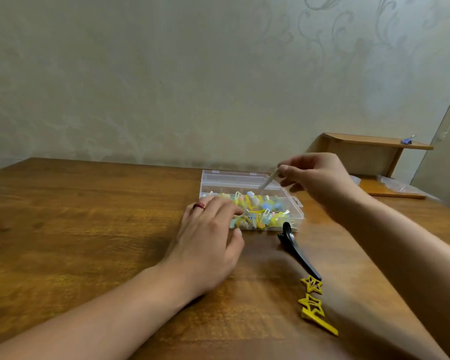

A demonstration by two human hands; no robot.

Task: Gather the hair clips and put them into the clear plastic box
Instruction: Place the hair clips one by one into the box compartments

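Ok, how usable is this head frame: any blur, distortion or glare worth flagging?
Head view: the right hand pinching a pale slim clip is motion-smeared; wide-angle bending curves the brown wooden table edge; soft sheen on the wood near the long black hair clip; contents of the clear plastic box read as soft colour blobs; the left hand casts a soft shadow.

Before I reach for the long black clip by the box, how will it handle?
The black clip looks stiff and thin, probably light. Lying flat on the table, it should slide rather than roll. Its glossy surface may be slippery, so pinch the thicker hinged end.
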